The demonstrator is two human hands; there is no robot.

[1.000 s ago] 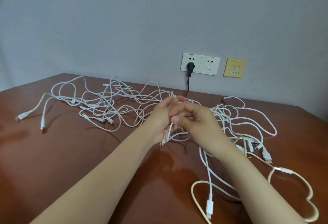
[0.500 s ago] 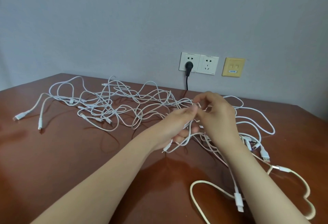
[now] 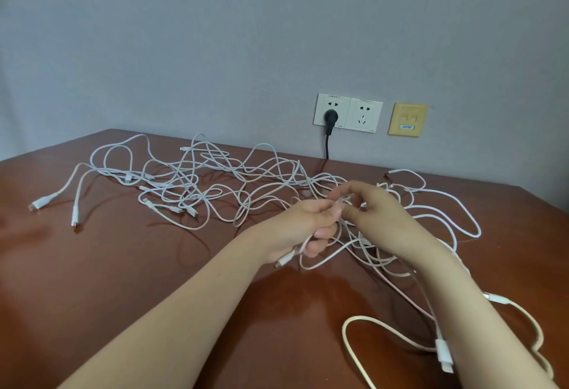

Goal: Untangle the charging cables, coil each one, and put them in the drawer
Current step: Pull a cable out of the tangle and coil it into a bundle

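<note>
Head view: cables (image 3: 212, 187) lie tangled across the table (image 3: 123, 290). Above the tangle's right part, the left hand (image 3: 303, 227) grips one strand, fingers curled, with a connector (image 3: 284, 261) protruding below the palm. Just beside it, the right hand (image 3: 380, 213) pinches a strand.

Cream cable loop (image 3: 366, 317) cut by bottom edge, plate label (image 3: 408, 126) unreadable, tangled cables (image 3: 215, 194) partly behind right hand (image 3: 378, 213).
</note>
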